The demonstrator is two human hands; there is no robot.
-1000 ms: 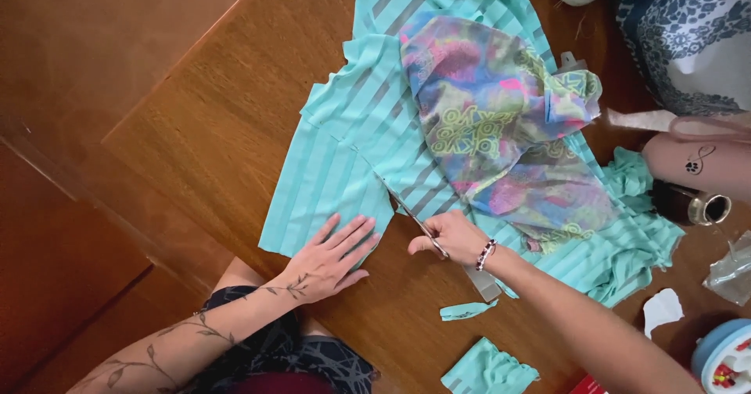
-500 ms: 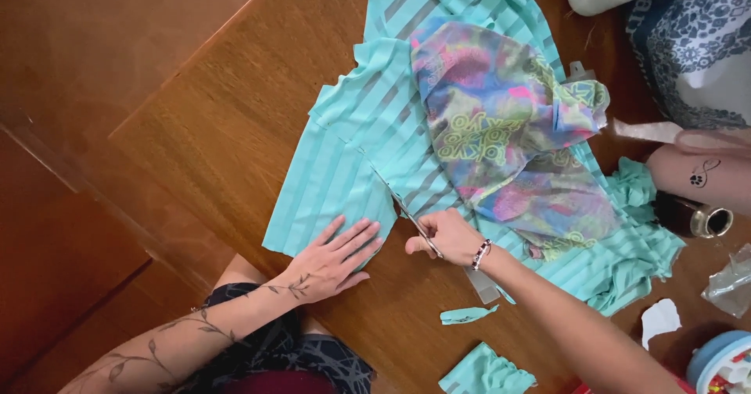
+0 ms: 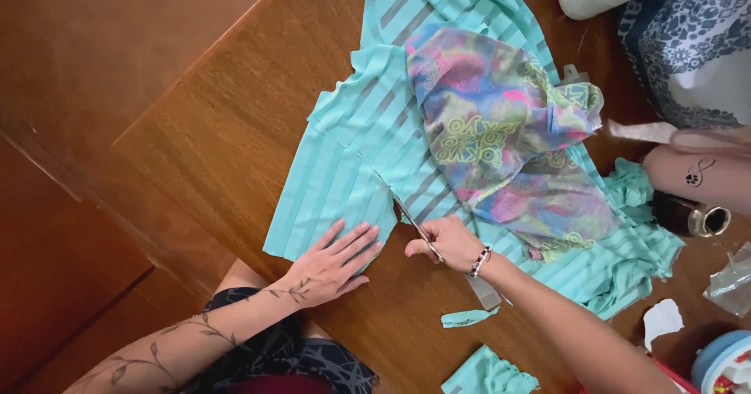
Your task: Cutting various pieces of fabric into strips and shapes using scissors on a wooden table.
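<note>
Scissors mid-cut through the striped teal fabric.
Your right hand (image 3: 442, 241) grips the scissors (image 3: 407, 214), blades pointing to 11 o'clock; your left hand (image 3: 332, 261) lies open, flat on the striped teal fabric (image 3: 336, 183) at the desk (image 3: 219, 128) edge. Next, I judge, keep the cloth taut.

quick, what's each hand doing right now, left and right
Left hand: open, fingers spread, pressing flat on the striped teal fabric.
Right hand: closed around the scissors, whose blades are in the fabric's cut.
</note>
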